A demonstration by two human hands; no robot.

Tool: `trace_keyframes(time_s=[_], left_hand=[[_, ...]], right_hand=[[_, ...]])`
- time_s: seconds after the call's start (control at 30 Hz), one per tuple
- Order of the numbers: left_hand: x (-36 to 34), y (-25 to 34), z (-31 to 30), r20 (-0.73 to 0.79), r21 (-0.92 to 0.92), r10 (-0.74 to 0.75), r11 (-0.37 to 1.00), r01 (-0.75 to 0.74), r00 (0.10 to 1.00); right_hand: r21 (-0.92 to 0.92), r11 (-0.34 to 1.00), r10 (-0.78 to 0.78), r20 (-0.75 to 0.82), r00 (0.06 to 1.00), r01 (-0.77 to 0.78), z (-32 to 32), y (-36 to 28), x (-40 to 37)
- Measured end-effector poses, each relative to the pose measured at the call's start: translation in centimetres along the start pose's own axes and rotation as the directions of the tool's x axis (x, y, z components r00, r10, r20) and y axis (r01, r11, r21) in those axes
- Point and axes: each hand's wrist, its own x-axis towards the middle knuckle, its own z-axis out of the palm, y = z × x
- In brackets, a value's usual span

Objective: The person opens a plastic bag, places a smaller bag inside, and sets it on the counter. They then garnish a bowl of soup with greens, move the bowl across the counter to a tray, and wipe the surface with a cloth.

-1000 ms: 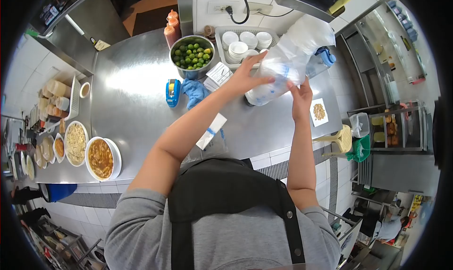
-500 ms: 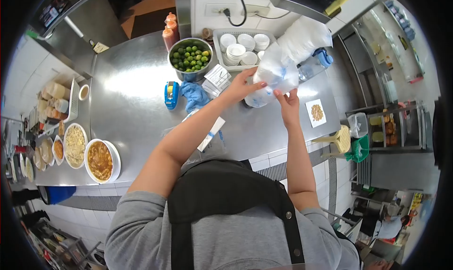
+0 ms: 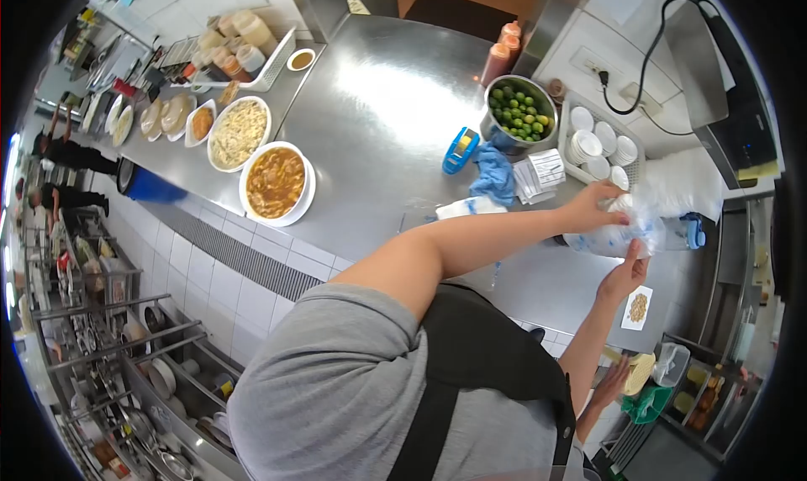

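Note:
Both hands are at a crinkled, translucent plastic bag [image 3: 598, 240] with blue print, over the right part of the steel counter. My left hand [image 3: 593, 208] grips its upper part with fingers bent, and my right hand [image 3: 625, 274] pinches its lower edge between thumb and fingers. Behind the bag lies a bulky pile of clear plastic [image 3: 685, 182], with a blue-capped bottle [image 3: 694, 230] beside it. Close to my left hand are a rack of small white cups [image 3: 584, 147] and some printed paper packets [image 3: 538, 177].
A pot of limes [image 3: 519, 115], a blue cloth [image 3: 489, 177] and a tape dispenser [image 3: 461, 150] stand mid-counter. A bowl of stew [image 3: 276, 182] and a noodle dish [image 3: 239, 134] sit to the left. Another person's hand [image 3: 615, 378] shows at lower right, by a yellow stool [image 3: 640, 372].
My view has swung left, so the counter's things appear farther right. Both hands keep hold of the plastic bag. Another person's hand has come into view at lower right.

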Motion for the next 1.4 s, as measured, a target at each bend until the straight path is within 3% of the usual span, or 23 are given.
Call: trace_keyframes(time_s=[0.3,0.37,0.4,0.5,0.57,0.63,0.7,0.8,0.9,0.93,1.03,1.13,1.23,1.33,1.4], left_hand=[[-0.9,-1.5,-1.0,0.089,0.069,-0.099,0.993,0.093,0.991],[-0.9,-2.1,-0.5,0.037,0.066,-0.141,0.988,0.138,0.989],[-0.6,-1.2,-0.6,0.048,0.075,-0.092,0.993,0.088,0.995],[1.5,-1.6,0.6,0.01,0.233,-0.092,0.969,0.087,0.996],[1.1,3.7,0.7,-0.111,0.276,-0.168,0.942,0.192,0.98],[2.1,-2.8,0.9,-0.101,0.163,-0.147,0.973,0.162,0.984],[1.7,-4.9,0.3,-0.041,0.141,-0.142,0.979,0.147,0.989],[0.0,0.6,0.2,0.035,0.106,-0.132,0.986,0.127,0.991],[-0.5,1.5,0.6,0.026,0.104,-0.167,0.981,0.163,0.986],[-0.5,2.2,0.5,0.068,0.109,-0.183,0.979,0.175,0.981],[-1.0,0.2,0.7,-0.004,0.215,-0.16,0.964,0.158,0.987],[-3.4,-0.4,0.8,-0.1,0.24,-0.086,0.965,0.108,0.991],[-7.6,-0.3,-1.4,-0.195,0.372,-0.086,0.915,0.155,0.977],[-11.7,-4.5,-5.9,-0.504,0.61,-0.013,0.703,0.367,0.864],[-11.9,-4.9,-8.3,-0.57,0.668,-0.021,0.57,0.479,0.821]], right_hand=[[-0.183,0.981,-0.026,0.213,0.977,0.066,-1.6,-0.2,-0.4],[-0.156,0.987,-0.015,0.209,0.978,0.049,-1.2,-0.5,-0.4],[-0.146,0.988,-0.01,0.201,0.98,0.04,-1.0,-0.8,-0.4],[0.097,0.988,-0.127,0.112,0.986,0.116,0.4,-1.7,-0.2],[0.003,0.995,-0.097,0.076,0.992,0.097,0.3,-1.3,0.6],[0.05,0.998,-0.034,0.066,0.997,0.031,0.1,1.5,1.3],[0.121,0.992,-0.045,0.098,0.994,0.033,0.9,1.1,0.2],[0.137,0.988,0.047,0.125,0.991,-0.064,0.4,0.3,-0.4],[0.05,0.993,0.096,0.201,0.975,-0.108,-1.1,0.1,0.8],[0.101,0.985,0.113,0.245,0.963,-0.141,-1.0,-0.8,0.9],[0.368,0.92,0.081,0.161,0.984,-0.136,0.8,-3.2,0.6],[0.321,0.942,0.059,0.134,0.989,-0.1,1.4,-0.3,0.0],[0.188,0.981,0.028,0.131,0.991,-0.053,1.2,2.3,-0.5],[0.083,0.996,0.023,0.095,0.995,-0.031,0.5,3.2,-3.3],[0.0,0.999,0.048,0.047,0.998,-0.048,-0.3,7.1,-6.0]])
